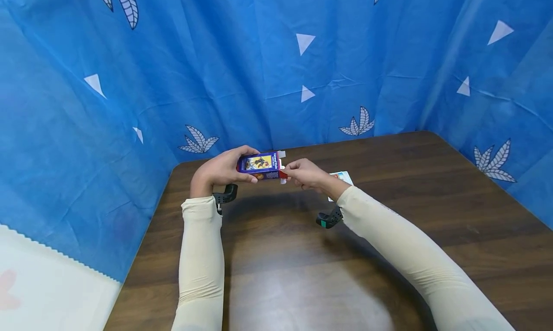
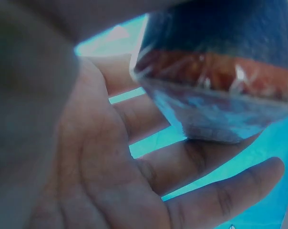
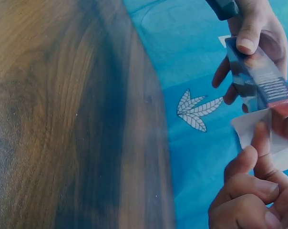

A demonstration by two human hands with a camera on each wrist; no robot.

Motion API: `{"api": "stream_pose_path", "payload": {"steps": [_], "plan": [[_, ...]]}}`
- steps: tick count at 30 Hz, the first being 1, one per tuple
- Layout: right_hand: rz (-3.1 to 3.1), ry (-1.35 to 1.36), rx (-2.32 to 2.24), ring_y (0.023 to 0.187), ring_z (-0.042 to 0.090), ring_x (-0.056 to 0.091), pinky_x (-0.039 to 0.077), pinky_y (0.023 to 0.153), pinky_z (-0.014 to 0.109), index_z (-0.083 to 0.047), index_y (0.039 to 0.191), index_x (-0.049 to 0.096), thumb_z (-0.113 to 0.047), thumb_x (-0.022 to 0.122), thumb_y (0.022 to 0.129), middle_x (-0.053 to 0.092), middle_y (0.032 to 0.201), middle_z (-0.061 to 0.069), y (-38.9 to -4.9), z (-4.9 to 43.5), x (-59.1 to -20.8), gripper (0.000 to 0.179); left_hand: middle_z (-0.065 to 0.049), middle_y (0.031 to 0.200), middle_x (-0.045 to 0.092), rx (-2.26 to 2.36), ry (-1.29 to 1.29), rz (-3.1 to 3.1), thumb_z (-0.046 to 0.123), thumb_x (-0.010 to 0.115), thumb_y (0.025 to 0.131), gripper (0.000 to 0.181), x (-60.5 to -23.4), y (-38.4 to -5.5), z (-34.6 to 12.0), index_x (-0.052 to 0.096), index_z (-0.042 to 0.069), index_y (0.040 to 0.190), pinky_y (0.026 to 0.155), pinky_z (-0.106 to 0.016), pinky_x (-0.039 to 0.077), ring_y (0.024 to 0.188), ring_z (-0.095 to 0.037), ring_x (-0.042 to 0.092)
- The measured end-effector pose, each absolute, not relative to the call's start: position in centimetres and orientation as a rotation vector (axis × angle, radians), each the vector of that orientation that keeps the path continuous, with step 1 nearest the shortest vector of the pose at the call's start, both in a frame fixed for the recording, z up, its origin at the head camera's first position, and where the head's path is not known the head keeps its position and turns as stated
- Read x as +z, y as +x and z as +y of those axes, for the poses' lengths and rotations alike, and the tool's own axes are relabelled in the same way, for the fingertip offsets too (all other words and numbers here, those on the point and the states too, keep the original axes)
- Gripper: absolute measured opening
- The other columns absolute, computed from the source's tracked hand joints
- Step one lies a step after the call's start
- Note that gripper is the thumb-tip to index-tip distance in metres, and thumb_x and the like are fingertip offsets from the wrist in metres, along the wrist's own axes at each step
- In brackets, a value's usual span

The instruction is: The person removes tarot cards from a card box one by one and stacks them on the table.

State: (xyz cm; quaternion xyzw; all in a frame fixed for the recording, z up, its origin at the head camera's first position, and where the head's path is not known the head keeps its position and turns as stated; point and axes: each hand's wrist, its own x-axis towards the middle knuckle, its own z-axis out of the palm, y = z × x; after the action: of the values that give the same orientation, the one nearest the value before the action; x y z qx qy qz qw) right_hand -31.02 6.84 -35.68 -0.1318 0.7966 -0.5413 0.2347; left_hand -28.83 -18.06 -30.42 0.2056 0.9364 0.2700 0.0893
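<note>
Above the far part of the table, a small blue-purple card box (image 1: pixel 261 164) with a yellow picture on its face is held level. My left hand (image 1: pixel 218 170) grips its left end, thumb along the near side. At the box's right end the white and red end flaps stand open. There my right hand (image 1: pixel 306 173) pinches a flap (image 1: pixel 283 174). The left wrist view has the box (image 2: pixel 220 43) close to the palm, one finger under its end. In the right wrist view a white flap (image 3: pixel 252 129) rests against my right fingers. The box's inside is hidden.
A pale card-like item with a coloured print (image 1: pixel 343 177) lies on the brown wooden table (image 1: pixel 276 273), partly behind my right forearm. Black camera mounts sit under both wrists. A blue curtain (image 1: pixel 237 57) hangs along the table's far edge and sides.
</note>
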Motion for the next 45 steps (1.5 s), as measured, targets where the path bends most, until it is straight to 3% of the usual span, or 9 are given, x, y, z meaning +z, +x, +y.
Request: {"api": "stream_pose_path", "payload": {"steps": [9, 12, 17, 22, 26, 33, 37, 42, 45], "plan": [[2.183, -0.368, -1.551, 0.045, 0.009, 0.028, 0.020, 0.038, 0.022, -0.002, 0.088, 0.062, -0.026, 0.058, 0.089, 0.054, 0.073, 0.001, -31.3, 8.1, -35.8, 0.024, -0.006, 0.128, 0.048, 0.764, 0.590, 2.824, 0.046, 0.075, 0.070, 0.077, -30.4, -29.0, -18.1, 0.040, 0.020, 0.133, 0.096, -0.043, 0.044, 0.112, -0.025, 0.048], [2.187, -0.376, -1.528, 0.045, 0.010, 0.028, 0.020, 0.039, 0.022, -0.003, 0.089, 0.062, -0.030, 0.059, 0.089, 0.049, 0.066, 0.000, -31.3, 8.9, -36.0, 0.028, -0.006, 0.128, 0.048, 0.763, 0.603, 2.823, 0.045, 0.076, 0.070, 0.077, -30.6, -29.1, -18.1, 0.040, 0.019, 0.133, 0.096, -0.042, 0.044, 0.112, -0.025, 0.049], [2.255, -0.333, -1.488, 0.046, 0.011, 0.029, 0.022, 0.041, 0.024, -0.006, 0.078, 0.058, -0.038, 0.061, 0.087, 0.036, 0.054, -0.003, -31.8, 10.8, -36.4, 0.033, -0.006, 0.128, 0.048, 0.769, 0.583, 2.827, 0.044, 0.076, 0.071, 0.075, -30.7, -29.1, -18.0, 0.040, 0.020, 0.132, 0.095, -0.041, 0.045, 0.111, -0.025, 0.049], [2.296, -0.282, -1.457, 0.048, 0.012, 0.031, 0.024, 0.041, 0.023, -0.007, 0.081, 0.059, -0.041, 0.061, 0.086, 0.035, 0.054, -0.003, -32.5, 12.4, -36.9, 0.035, -0.005, 0.128, 0.048, 0.766, 0.565, 2.826, 0.045, 0.075, 0.071, 0.074, -30.6, -29.0, -18.1, 0.040, 0.021, 0.132, 0.095, -0.042, 0.045, 0.111, -0.025, 0.048], [2.314, -0.264, -1.437, 0.051, 0.013, 0.031, 0.025, 0.042, 0.023, -0.007, 0.086, 0.059, -0.042, 0.059, 0.087, 0.035, 0.061, -0.002, -32.9, 13.4, -37.2, 0.036, -0.006, 0.129, 0.047, 0.775, 0.572, 2.811, 0.045, 0.075, 0.071, 0.075, -30.5, -29.0, -18.2, 0.039, 0.021, 0.133, 0.095, -0.042, 0.045, 0.112, -0.025, 0.048], [2.275, -0.224, -1.529, 0.053, 0.010, 0.035, 0.025, 0.042, 0.021, -0.001, 0.108, 0.057, -0.040, 0.055, 0.090, 0.058, 0.092, 0.004, -34.3, 16.1, -37.4, 0.043, -0.006, 0.129, 0.046, 0.788, 0.605, 2.800, 0.047, 0.074, 0.071, 0.076, -30.6, -29.0, -18.2, 0.038, 0.022, 0.134, 0.096, -0.042, 0.044, 0.113, -0.026, 0.047], [2.368, -0.123, -1.582, 0.056, 0.012, 0.036, 0.027, 0.046, 0.024, -0.006, 0.113, 0.057, -0.035, 0.051, 0.093, 0.061, 0.093, 0.000, -35.4, 18.0, -37.9, 0.036, -0.005, 0.128, 0.047, 0.795, 0.615, 2.793, 0.046, 0.074, 0.071, 0.075, -30.7, -29.0, -18.1, 0.038, 0.023, 0.133, 0.095, -0.042, 0.045, 0.112, -0.025, 0.048], [2.602, -0.083, -1.402, 0.077, 0.020, 0.046, 0.038, 0.057, 0.027, -0.009, 0.125, 0.054, -0.033, 0.042, 0.098, 0.054, 0.105, 0.009, -36.8, 20.2, -39.3, 0.039, -0.004, 0.128, 0.046, 0.804, 0.619, 2.781, 0.048, 0.074, 0.071, 0.076, -30.9, -29.1, -18.0, 0.038, 0.024, 0.133, 0.096, -0.042, 0.045, 0.112, -0.025, 0.048], [2.746, -0.117, -1.220, 0.091, 0.025, 0.048, 0.044, 0.067, 0.030, -0.006, 0.124, 0.056, -0.033, 0.043, 0.097, 0.054, 0.112, 0.014, -37.4, 21.1, -40.2, 0.041, -0.004, 0.128, 0.046, 0.805, 0.633, 2.771, 0.047, 0.074, 0.071, 0.075, -31.0, -29.1, -17.9, 0.039, 0.023, 0.133, 0.095, -0.042, 0.045, 0.111, -0.025, 0.048]]}}
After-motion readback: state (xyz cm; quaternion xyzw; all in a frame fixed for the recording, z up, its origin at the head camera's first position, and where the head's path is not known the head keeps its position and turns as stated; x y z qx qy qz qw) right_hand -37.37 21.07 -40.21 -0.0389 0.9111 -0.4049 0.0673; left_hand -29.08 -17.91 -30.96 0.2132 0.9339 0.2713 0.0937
